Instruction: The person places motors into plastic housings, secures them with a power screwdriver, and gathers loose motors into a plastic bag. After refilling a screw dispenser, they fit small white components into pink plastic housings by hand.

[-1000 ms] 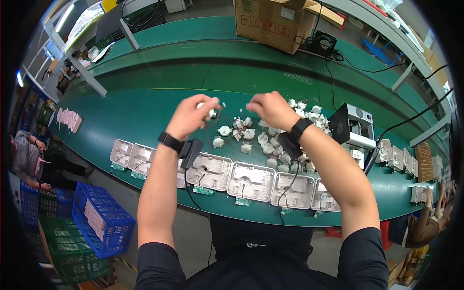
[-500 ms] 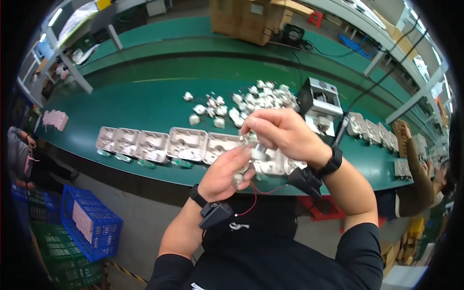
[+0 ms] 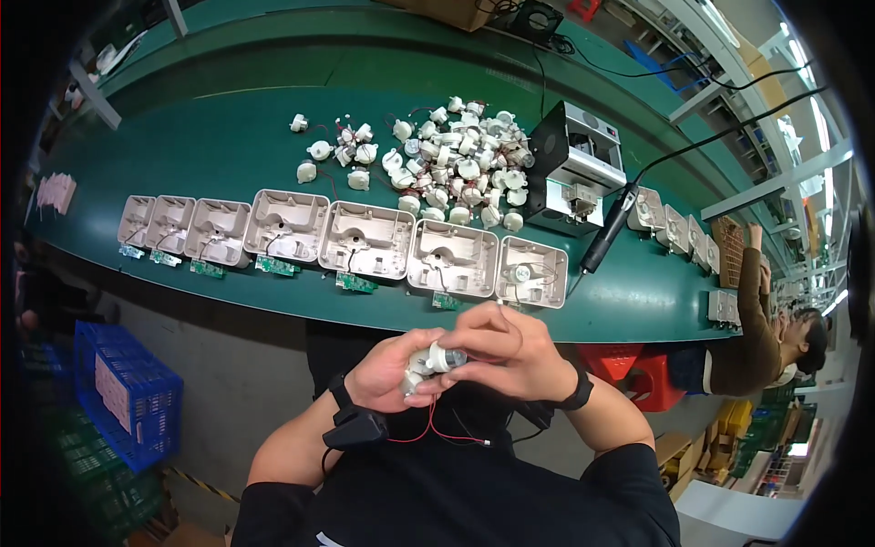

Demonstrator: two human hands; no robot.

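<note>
The long, dark green counter [image 3: 228, 128] ran across the view, its near edge just in front of the person. Below that edge, to the left, a blue plastic lattice crate [image 3: 155, 401] stood on the floor. Toward the counter's right end stood a boxy grey-and-black metal machine [image 3: 583, 146]. A broad heap of small, round, white plastic parts [image 3: 465, 164] lay to its left, nearer the far edge than the row of seven shallow, off-white plastic housings [image 3: 387, 239] along the near edge. A black, pen-shaped tool [image 3: 609, 230] on a black cord slanted down past the machine toward the near edge (whether its tip touched the surface, I cannot tell).

Just off the near edge, before the torso, the left hand [image 3: 387, 369] was curled around some white plastic pieces [image 3: 413, 381], partly hidden by fingers. The right hand [image 3: 519, 351] met it there, thumb and fingers closed on a round white plastic part with a clear end [image 3: 439, 357]. Small green circuit boards [image 3: 277, 265] lay along the housings' near side. Thin red wires [image 3: 432, 417] hung below the hands, with a tiny white connector [image 3: 487, 443] at one end.
</note>
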